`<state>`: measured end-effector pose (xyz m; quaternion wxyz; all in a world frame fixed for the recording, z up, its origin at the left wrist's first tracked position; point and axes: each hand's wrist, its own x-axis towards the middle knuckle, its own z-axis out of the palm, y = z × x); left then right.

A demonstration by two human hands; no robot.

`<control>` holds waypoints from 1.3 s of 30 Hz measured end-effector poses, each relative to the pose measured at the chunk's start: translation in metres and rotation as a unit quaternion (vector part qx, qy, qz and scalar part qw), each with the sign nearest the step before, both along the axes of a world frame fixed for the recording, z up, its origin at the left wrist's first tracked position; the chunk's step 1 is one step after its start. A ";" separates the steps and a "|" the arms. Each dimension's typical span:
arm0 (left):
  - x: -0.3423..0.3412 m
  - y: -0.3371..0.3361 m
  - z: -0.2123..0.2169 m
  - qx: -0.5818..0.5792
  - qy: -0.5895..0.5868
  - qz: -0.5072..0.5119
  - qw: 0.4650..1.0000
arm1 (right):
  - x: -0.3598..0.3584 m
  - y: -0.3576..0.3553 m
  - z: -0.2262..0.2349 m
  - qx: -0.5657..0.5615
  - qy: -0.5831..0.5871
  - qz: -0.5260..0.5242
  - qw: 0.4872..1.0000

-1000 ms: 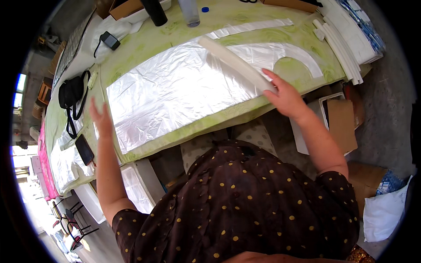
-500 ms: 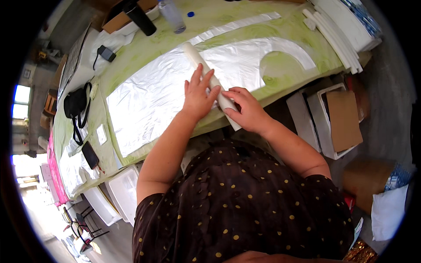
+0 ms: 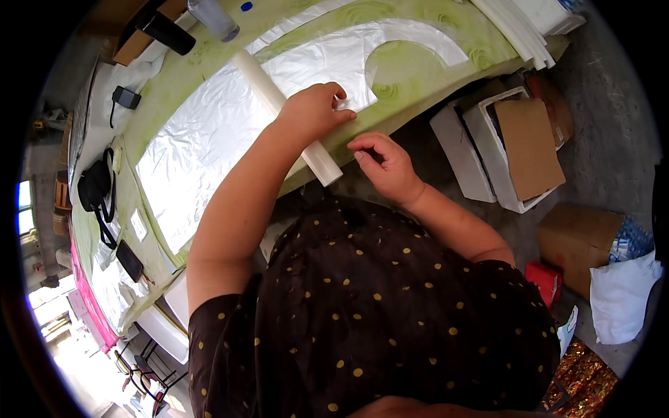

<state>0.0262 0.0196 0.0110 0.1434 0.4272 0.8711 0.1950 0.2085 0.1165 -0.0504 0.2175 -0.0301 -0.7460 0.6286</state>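
A long off-white roll (image 3: 259,82) lies slantwise across a flat silvery film sheet (image 3: 202,139) on the table, its near end jutting past the table edge. My left hand (image 3: 313,110) reaches over the roll, with fingers bent and thumb apart from the forefinger, beside the film's near right corner. Whether its fingertips touch the film I cannot make out. Off the table's front edge, right of the roll's near end, hangs my right hand (image 3: 389,168). Its fingers are loosely curved, the thumb is apart from them, and nothing is held.
Green patterned cloth covers the table (image 3: 481,76). A black tumbler (image 3: 166,32) and a clear bottle (image 3: 214,19) stand at the back left. White rolls (image 3: 512,31) lie at the far right. A black bag (image 3: 96,182) and a phone (image 3: 129,260) lie left; boxes (image 3: 512,150) stand right, below the table.
Both hands have let go of the roll. My left hand has crossed over it to the right; my right hand has drawn back off it. The view has shifted, moving the table up and left.
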 end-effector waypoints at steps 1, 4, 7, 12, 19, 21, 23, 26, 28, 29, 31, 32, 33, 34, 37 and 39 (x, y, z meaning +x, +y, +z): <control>-0.003 0.006 -0.003 -0.045 -0.013 0.001 0.999 | 0.002 0.000 0.000 -0.005 -0.006 0.006 1.000; -0.012 0.016 -0.004 -0.098 -0.024 0.004 0.995 | 0.010 0.001 -0.013 -0.036 -0.034 -0.003 0.999; -0.014 0.013 -0.006 -0.080 -0.019 0.013 0.996 | 0.017 0.002 -0.029 -0.068 -0.040 -0.013 0.997; -0.013 -0.002 0.003 -0.016 -0.075 0.065 0.995 | 0.011 0.019 -0.009 0.088 0.027 -0.060 0.994; -0.010 -0.006 0.014 0.020 -0.089 0.089 0.992 | -0.076 0.071 0.017 0.291 0.090 -0.094 0.948; -0.011 -0.003 0.011 0.011 -0.083 0.083 0.993 | -0.091 0.076 0.017 0.296 0.092 -0.114 0.944; -0.012 0.000 0.009 -0.005 -0.076 0.070 0.995 | -0.097 0.076 0.018 0.276 0.102 -0.150 0.944; -0.010 0.006 0.005 -0.040 -0.066 0.049 0.996 | -0.087 0.069 0.009 0.343 0.136 -0.134 0.920; -0.009 0.007 0.002 -0.060 -0.061 0.042 0.995 | -0.072 0.065 0.001 0.403 0.097 -0.120 0.902; -0.008 0.008 0.003 -0.065 -0.065 0.041 0.995 | -0.065 0.065 -0.004 0.431 0.076 -0.114 0.892; -0.009 0.010 0.005 -0.075 -0.073 0.038 0.994 | -0.058 0.064 -0.012 0.433 0.069 -0.129 0.890; -0.009 0.011 0.004 -0.075 -0.081 0.046 0.993 | -0.055 0.062 -0.012 0.421 0.066 -0.141 0.894; -0.010 0.010 0.003 -0.074 -0.089 0.054 0.992 | -0.053 0.061 -0.011 0.409 0.063 -0.152 0.897; -0.010 0.010 0.002 -0.073 -0.098 0.063 0.991 | -0.051 0.061 -0.011 0.400 0.064 -0.146 0.902; -0.013 0.010 0.001 -0.064 -0.103 0.071 0.990 | -0.051 0.062 -0.009 0.395 0.072 -0.135 0.906; -0.014 0.011 0.002 -0.070 -0.106 0.070 0.989 | -0.050 0.061 -0.007 0.414 0.080 -0.129 0.897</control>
